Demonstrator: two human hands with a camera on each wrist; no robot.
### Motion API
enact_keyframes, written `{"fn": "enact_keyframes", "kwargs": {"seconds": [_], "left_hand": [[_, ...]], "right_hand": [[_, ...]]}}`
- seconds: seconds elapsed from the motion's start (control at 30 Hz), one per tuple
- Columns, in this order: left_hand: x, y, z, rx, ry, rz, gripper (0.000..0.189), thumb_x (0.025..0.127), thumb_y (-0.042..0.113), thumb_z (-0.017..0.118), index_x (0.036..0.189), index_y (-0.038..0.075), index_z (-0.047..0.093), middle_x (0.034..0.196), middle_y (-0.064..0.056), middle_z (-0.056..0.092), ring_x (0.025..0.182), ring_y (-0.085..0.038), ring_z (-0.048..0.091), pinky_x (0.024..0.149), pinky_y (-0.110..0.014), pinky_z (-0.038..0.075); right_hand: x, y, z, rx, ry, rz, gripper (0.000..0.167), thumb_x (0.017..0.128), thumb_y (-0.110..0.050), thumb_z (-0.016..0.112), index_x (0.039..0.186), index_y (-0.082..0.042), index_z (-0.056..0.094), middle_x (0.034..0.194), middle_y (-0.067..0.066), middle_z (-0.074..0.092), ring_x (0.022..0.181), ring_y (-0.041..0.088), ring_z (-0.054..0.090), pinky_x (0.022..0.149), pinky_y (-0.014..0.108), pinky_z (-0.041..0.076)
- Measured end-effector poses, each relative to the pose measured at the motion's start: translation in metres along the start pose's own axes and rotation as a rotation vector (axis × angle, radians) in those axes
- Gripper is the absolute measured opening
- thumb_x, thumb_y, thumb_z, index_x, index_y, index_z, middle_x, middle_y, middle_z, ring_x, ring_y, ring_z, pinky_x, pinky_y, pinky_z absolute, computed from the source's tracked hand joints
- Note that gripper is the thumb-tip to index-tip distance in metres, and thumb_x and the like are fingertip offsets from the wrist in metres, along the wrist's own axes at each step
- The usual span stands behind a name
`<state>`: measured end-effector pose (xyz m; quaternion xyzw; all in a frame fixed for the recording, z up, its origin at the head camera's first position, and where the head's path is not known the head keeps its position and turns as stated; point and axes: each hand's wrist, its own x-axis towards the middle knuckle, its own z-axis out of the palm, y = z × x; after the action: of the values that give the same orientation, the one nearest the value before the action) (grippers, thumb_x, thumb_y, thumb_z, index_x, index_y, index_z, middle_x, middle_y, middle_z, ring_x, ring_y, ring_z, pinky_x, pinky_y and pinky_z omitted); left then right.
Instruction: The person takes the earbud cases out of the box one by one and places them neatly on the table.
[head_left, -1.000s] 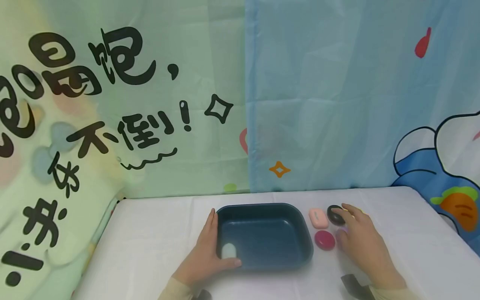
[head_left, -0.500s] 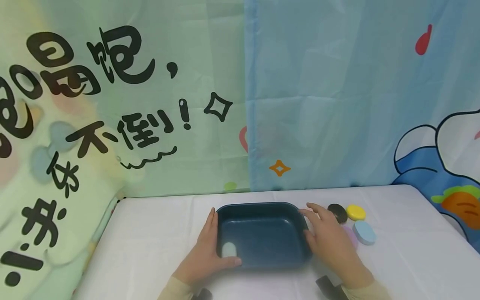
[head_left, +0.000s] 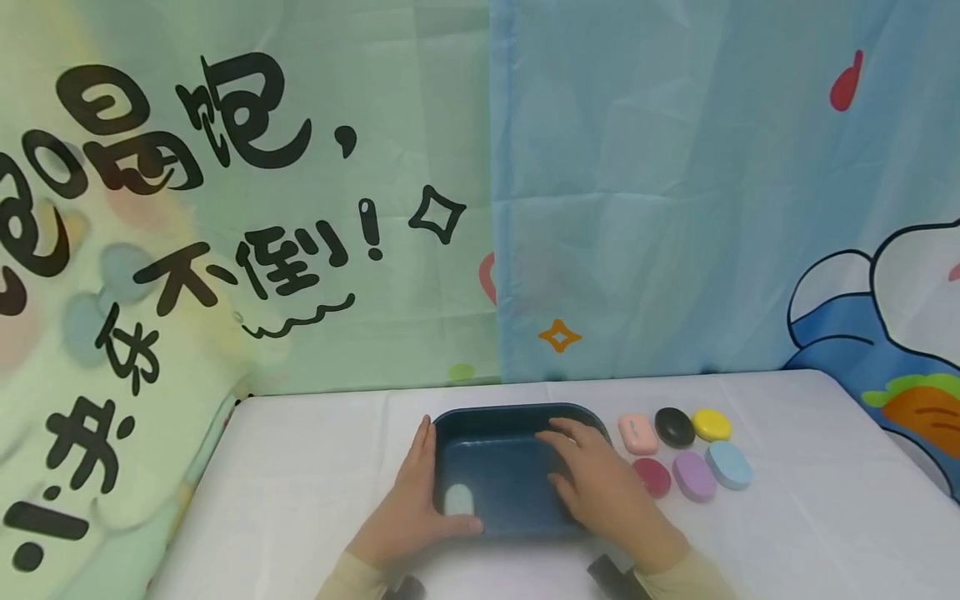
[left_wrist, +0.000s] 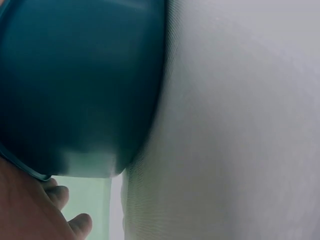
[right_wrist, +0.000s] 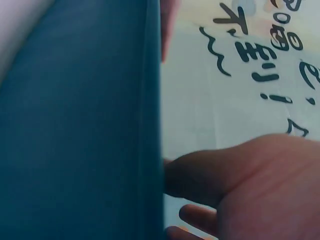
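Note:
A deep dark-blue rectangular tray [head_left: 510, 492] stands on the white-covered table. My left hand [head_left: 408, 500] holds its near left corner, fingers along the left wall and thumb over the near rim. Inside, next to that thumb, lies a small whitish rounded block [head_left: 459, 500]. My right hand [head_left: 607, 492] is over the tray's right part, fingers bent and thumb apart from them. The right wrist view shows its thumb [right_wrist: 192, 172] and fingers partly behind the blue wall. Whether anything lies between those fingertips is hidden.
Right of the tray lie several small smooth pieces: pink [head_left: 638, 434], black [head_left: 675, 427], yellow [head_left: 712, 425], dark pink [head_left: 652, 477], purple [head_left: 694, 476] and light blue [head_left: 728, 465]. A printed curtain [head_left: 645, 208] hangs behind the table.
My right hand has moved left from beside the black and purple pieces to over the tray, uncovering the yellow and light-blue ones. My left hand and the tray stay where they were.

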<state>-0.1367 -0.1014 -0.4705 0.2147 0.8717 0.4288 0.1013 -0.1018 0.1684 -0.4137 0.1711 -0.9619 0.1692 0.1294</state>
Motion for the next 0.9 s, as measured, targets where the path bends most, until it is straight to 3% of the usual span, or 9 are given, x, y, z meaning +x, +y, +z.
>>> {"fn": "enact_keyframes", "kwargs": {"seconds": [0.53,0.9], "left_hand": [[0.001,-0.001,-0.001,-0.012,-0.017,0.02,0.137,0.072,0.048,0.089,0.16,0.001,-0.005,0.167,-0.014,-0.012,0.153,-0.035,-0.003,0.116,-0.061,0.021],[0.0,0.0,-0.003,-0.015,-0.027,0.06,0.141,0.07,0.045,0.092,0.159,0.0,-0.007,0.167,-0.013,-0.013,0.152,-0.039,-0.004,0.115,-0.063,0.02]], "right_hand": [[0.022,-0.033,0.026,0.184,-0.181,-0.084,0.053,0.082,-0.018,0.084,0.131,-0.011,0.065,0.133,0.011,0.06,0.121,0.031,0.058,0.095,0.051,0.051],[0.033,-0.043,0.042,0.274,-0.239,-0.186,0.05,0.081,-0.02,0.084,0.128,-0.008,0.067,0.127,0.009,0.064,0.119,0.027,0.059,0.1,0.047,0.048]]}}
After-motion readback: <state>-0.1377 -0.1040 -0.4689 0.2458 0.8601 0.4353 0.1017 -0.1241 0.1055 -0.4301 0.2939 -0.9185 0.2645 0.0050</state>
